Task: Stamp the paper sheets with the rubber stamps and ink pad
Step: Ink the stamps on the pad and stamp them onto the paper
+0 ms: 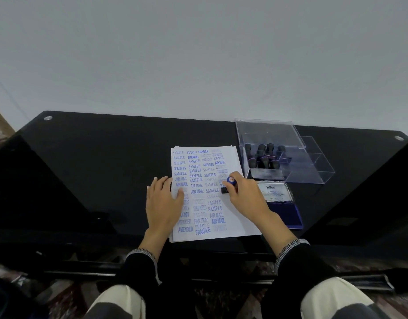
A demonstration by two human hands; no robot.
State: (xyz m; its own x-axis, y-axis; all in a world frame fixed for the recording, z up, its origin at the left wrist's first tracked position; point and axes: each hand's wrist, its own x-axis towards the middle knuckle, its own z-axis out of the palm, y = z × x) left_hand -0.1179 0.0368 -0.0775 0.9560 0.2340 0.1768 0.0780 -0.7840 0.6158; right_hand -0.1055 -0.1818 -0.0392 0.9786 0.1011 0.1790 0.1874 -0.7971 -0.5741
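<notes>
A stack of white paper sheets (230,215) lies on the black glass table, its top sheet covered with blue stamped words such as SAMPLE, AIR MAIL and FRAGILE. My left hand (162,203) rests flat on the sheet's left edge, fingers straight. My right hand (244,194) grips a rubber stamp (229,184) with a blue-capped handle, its dark base down on the right part of the sheet. To the right lies the open ink pad (288,214), blue pad showing, with its lid (275,192) folded back.
A clear plastic box (313,162) with its lid raised stands behind the ink pad and holds several dark-handled stamps (265,155). The black table (106,169) stretches left of the paper; its front edge runs just above my knees. A grey wall is behind.
</notes>
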